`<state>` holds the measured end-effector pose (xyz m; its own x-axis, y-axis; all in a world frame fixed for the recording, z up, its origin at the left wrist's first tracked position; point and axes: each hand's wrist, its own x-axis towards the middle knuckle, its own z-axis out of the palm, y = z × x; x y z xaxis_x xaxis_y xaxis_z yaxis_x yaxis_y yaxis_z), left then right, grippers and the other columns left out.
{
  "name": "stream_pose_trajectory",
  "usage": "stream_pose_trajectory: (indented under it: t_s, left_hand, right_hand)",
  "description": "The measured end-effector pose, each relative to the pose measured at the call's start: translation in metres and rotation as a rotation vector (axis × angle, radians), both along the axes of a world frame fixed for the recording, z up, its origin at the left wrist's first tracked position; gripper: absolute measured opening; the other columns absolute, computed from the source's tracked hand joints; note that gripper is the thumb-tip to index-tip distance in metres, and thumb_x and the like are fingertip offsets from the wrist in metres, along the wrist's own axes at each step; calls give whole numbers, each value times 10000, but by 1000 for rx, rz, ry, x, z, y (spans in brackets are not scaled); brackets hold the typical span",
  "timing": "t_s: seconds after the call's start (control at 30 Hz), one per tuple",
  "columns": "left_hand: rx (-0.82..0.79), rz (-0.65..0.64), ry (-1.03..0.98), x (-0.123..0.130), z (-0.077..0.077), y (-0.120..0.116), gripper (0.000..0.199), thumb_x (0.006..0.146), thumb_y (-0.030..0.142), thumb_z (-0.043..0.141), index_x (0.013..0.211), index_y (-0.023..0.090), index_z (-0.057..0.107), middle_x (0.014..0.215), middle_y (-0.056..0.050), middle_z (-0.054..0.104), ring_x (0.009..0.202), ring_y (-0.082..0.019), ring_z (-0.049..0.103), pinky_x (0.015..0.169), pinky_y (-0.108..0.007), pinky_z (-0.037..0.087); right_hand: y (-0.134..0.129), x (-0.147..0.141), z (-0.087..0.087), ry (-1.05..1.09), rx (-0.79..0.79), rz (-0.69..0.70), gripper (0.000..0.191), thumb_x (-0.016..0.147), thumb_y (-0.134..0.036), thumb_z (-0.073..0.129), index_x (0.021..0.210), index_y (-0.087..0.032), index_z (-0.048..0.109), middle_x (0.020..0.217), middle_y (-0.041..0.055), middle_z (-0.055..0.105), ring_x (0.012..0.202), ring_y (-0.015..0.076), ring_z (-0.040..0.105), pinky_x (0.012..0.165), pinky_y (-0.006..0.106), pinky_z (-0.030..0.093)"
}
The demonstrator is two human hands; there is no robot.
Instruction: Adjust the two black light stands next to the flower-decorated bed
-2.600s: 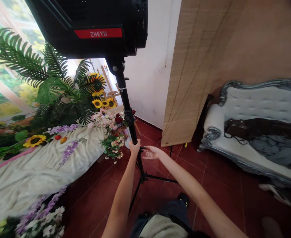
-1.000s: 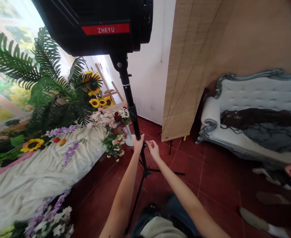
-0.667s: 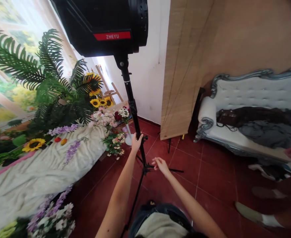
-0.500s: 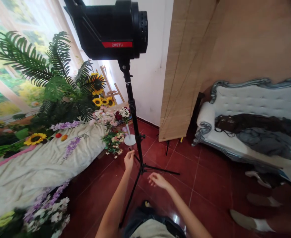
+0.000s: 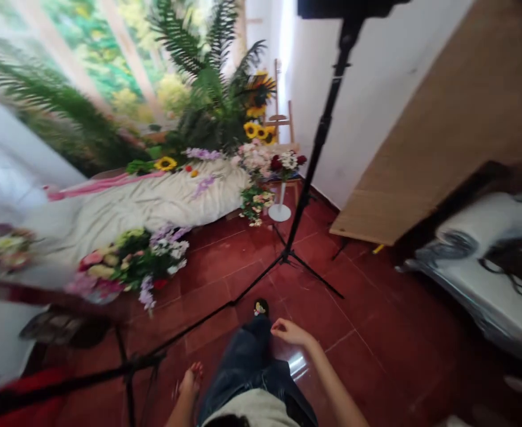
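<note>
My left hand (image 5: 191, 379) is low in the view, left of my jeans, slightly blurred. Its fingers are loosely bent and seem to hold nothing. My right hand (image 5: 290, 332) hangs above the tiled floor in front of my right leg, fingers relaxed and a little apart, with nothing in them. Neither hand touches the black light stand (image 5: 314, 160), which stands tilted in the view ahead of me on spread tripod legs. Only the underside of the black studio lamp (image 5: 350, 7) on top of it shows.
A second black stand pole (image 5: 78, 379) crosses the lower left. Behind are a cloth-draped platform (image 5: 154, 201), a flower bunch (image 5: 131, 261), a palm plant (image 5: 212, 89) and a white round-based stand (image 5: 279, 212). A bamboo blind (image 5: 403, 148) and a tufted sofa (image 5: 501, 290) are on the right.
My view has turned left and down, so the lamp has mostly left the top. My left hand has moved away from the light stand, down beside my leg. The second pole has come into view.
</note>
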<state>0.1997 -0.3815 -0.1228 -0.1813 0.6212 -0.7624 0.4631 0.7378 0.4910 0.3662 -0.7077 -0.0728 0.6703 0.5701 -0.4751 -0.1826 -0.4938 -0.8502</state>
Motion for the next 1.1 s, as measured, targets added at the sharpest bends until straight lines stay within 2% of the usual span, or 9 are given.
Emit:
stream_pose_trajectory:
  t_s: [0.1,0.2,0.43,0.57,0.73,0.8,0.93,1.03,1.1]
  left_hand:
    - [-79,157,-115,-65,11,27,217,703,31,420,627,208,520,441,45,516,393,-110,575,352,-148,369]
    - [-78,305,-208,-109,21,45,188,714,32,444,624,183,513,453,47,514,344,-86,513,347,-144,350]
    - [19,476,-476,-139,42,92,104,712,51,530,713,140,583,604,10,598,440,-65,537,457,-158,423]
    - [298,408,-607,-146,73,163,120,736,122,568,852,134,593,707,-15,624,508,-64,557,501,-172,441]
    - [919,485,-489,-166,140,279,311,666,206,677,950,162,558,783,-10,622,641,-82,582,667,-234,489]
    - [1084,437,-466,-174,164,321,353,639,232,704,955,164,563,825,-25,630,723,-99,596,735,-256,489]
    - [1074,173,-529,-184,188,380,334,576,294,741,840,142,605,774,-45,646,702,-139,608,683,-272,495]
    - [992,79,-504,-185,189,397,310,565,380,733,717,133,621,662,-43,644,591,-149,601,583,-263,482]
    - [1002,96,-454,-183,184,400,331,579,424,713,708,129,635,669,-63,660,594,-163,616,574,-267,483]
  right_hand:
    - [34,-14,13,-18,-4,226,241,736,-346,581,889,-165,621,859,42,656,786,165,591,730,277,455]
    - [76,-21,26,-78,-9,356,265,747,-367,563,901,-158,616,888,54,656,811,173,592,756,291,454]
    - [172,-36,41,-167,-9,635,309,768,-394,521,924,-143,612,924,86,656,833,186,600,760,296,452]
    - [233,-46,43,-187,-63,735,318,763,-398,522,920,-137,617,900,85,658,795,186,600,719,291,455]
    - [333,-74,53,-229,-51,850,319,784,-397,501,918,-131,613,863,80,659,759,171,592,687,271,451]
    - [377,-91,59,-277,-26,880,306,793,-393,496,922,-140,611,861,76,661,748,167,590,677,268,447]
    - [466,-127,75,-369,8,948,284,793,-396,509,899,-157,622,856,69,670,751,167,595,690,271,446]
    - [535,-158,93,-304,122,1043,313,820,-419,475,881,-153,627,892,79,675,781,169,607,698,266,456]
    - [582,-178,108,-136,174,1073,394,868,-461,379,880,-150,621,878,79,681,747,159,620,653,253,471]
